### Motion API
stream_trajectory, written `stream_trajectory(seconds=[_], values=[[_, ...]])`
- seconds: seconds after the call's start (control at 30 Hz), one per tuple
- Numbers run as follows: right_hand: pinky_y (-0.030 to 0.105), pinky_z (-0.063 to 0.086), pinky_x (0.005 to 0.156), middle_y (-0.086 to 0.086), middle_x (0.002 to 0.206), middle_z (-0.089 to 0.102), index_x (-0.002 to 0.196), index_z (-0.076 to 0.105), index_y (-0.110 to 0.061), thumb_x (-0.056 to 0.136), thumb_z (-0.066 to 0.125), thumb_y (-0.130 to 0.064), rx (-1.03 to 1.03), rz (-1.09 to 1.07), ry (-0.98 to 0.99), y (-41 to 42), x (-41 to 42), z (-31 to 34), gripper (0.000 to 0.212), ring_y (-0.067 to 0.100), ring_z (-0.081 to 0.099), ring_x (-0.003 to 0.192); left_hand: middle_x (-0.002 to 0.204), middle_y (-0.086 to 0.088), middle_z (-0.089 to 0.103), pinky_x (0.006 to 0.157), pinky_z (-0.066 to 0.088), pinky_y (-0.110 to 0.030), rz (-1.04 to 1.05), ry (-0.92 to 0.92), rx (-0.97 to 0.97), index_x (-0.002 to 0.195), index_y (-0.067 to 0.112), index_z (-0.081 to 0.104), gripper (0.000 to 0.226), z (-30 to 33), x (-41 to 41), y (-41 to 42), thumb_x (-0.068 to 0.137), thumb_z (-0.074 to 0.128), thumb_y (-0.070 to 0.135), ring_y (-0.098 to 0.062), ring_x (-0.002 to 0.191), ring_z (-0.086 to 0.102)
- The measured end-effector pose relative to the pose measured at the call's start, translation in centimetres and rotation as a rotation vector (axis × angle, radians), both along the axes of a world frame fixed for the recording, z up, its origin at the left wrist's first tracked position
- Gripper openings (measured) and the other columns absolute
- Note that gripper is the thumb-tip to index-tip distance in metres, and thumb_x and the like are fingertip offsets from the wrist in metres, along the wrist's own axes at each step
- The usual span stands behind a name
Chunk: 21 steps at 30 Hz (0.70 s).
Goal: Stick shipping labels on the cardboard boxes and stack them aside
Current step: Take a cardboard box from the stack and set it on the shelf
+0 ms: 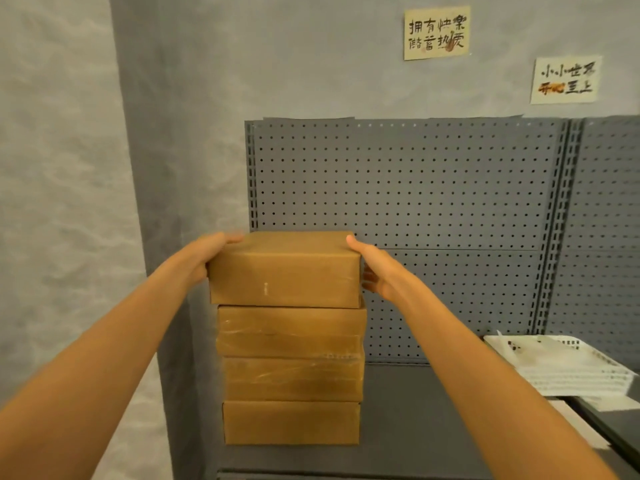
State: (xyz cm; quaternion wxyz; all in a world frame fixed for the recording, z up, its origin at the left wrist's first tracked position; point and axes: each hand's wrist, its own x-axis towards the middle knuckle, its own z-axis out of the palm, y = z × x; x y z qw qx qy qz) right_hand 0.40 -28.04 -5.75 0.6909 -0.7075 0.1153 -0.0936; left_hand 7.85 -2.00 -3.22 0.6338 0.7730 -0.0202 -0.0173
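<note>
A stack of three brown cardboard boxes (291, 379) stands on a grey shelf (408, 427) against a pegboard. A further cardboard box (284, 271) sits on top of the stack, shifted slightly left. My left hand (207, 252) grips its left end, thumb on the top face. My right hand (372, 268) grips its right end, thumb at the top corner and fingers curled beside the side. No label shows on the faces toward me.
A grey pegboard back panel (433, 188) rises behind the stack. White plastic baskets (568, 368) lie on the shelf at the right. A dark flat surface (616, 431) juts in at the lower right. Two paper notes (436, 32) hang on the wall.
</note>
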Motion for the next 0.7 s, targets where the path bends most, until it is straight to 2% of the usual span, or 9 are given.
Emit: stream_trajectory(seconds=[0.07, 0.13, 0.23, 0.3, 0.43, 0.57, 0.7], values=[[0.044, 0.047, 0.098, 0.009, 0.117, 0.059, 0.126, 0.048, -0.013, 0.086, 0.061, -0.046, 0.063, 0.026, 0.013, 0.3, 0.3, -0.2, 0.054, 0.026, 0.057, 0.107, 0.103, -0.01, 0.056, 0.08, 0.043, -0.039, -0.023, 0.089, -0.002, 0.117, 0.013, 0.044, 0.045, -0.2, 0.2, 0.5, 0.086, 0.066, 0.036, -0.024, 0.084, 0.053], [0.045, 0.047, 0.098, 0.011, 0.113, 0.061, 0.12, 0.051, -0.014, 0.088, 0.057, -0.039, 0.081, 0.028, 0.012, 0.7, 0.2, -0.1, 0.041, 0.027, 0.058, 0.106, 0.104, -0.012, 0.057, 0.077, 0.046, -0.04, -0.06, 0.152, -0.018, 0.121, 0.011, 0.045, 0.051, -0.5, 0.2, 0.8, 0.084, 0.067, 0.038, -0.027, 0.09, 0.056], [0.044, 0.048, 0.096, 0.012, 0.112, 0.061, 0.107, 0.054, -0.016, 0.089, 0.052, -0.034, 0.092, -0.011, 0.007, 1.2, 0.0, 0.2, 0.026, 0.028, 0.058, 0.104, 0.1, -0.012, 0.058, 0.078, 0.045, -0.039, -0.075, 0.135, -0.058, 0.118, 0.011, 0.046, 0.042, -0.7, 0.0, 0.8, 0.088, 0.063, 0.035, -0.025, 0.088, 0.056], [0.042, 0.047, 0.091, 0.01, 0.103, 0.06, 0.096, 0.053, -0.017, 0.091, 0.049, -0.031, 0.083, -0.038, -0.017, 1.8, -0.6, 0.3, 0.015, 0.026, 0.057, 0.094, 0.097, -0.01, 0.057, 0.08, 0.044, -0.038, -0.075, 0.114, -0.093, 0.115, 0.012, 0.046, 0.037, -0.9, -0.2, 0.9, 0.089, 0.062, 0.033, -0.023, 0.086, 0.056], [0.04, 0.045, 0.086, 0.006, 0.095, 0.059, 0.089, 0.052, -0.02, 0.093, 0.044, -0.028, 0.062, -0.095, -0.089, 2.6, -1.7, 0.4, 0.012, 0.021, 0.054, 0.084, 0.106, -0.009, 0.061, 0.088, 0.046, -0.039, -0.109, 0.062, -0.174, 0.121, 0.011, 0.051, 0.041, -1.3, -0.3, 1.5, 0.088, 0.063, 0.031, -0.024, 0.095, 0.058], [0.034, 0.041, 0.073, 0.001, 0.093, 0.059, 0.088, 0.052, -0.024, 0.096, 0.038, -0.028, 0.004, -0.15, -0.184, 2.7, -3.4, 0.3, 0.017, 0.017, 0.052, 0.08, 0.117, -0.007, 0.061, 0.096, 0.045, -0.038, -0.166, -0.017, -0.182, 0.126, 0.012, 0.052, 0.046, -1.3, -0.8, 1.3, 0.086, 0.065, 0.033, -0.023, 0.106, 0.058], [0.034, 0.037, 0.073, 0.0, 0.094, 0.058, 0.09, 0.052, -0.024, 0.095, 0.037, -0.025, -0.035, -0.224, -0.267, 1.8, -5.7, 0.6, 0.016, 0.015, 0.051, 0.08, 0.116, -0.006, 0.061, 0.082, 0.048, -0.035, -0.203, -0.086, -0.224, 0.123, 0.017, 0.052, 0.041, -0.7, -2.4, -0.1, 0.087, 0.062, 0.034, -0.023, 0.101, 0.059]])
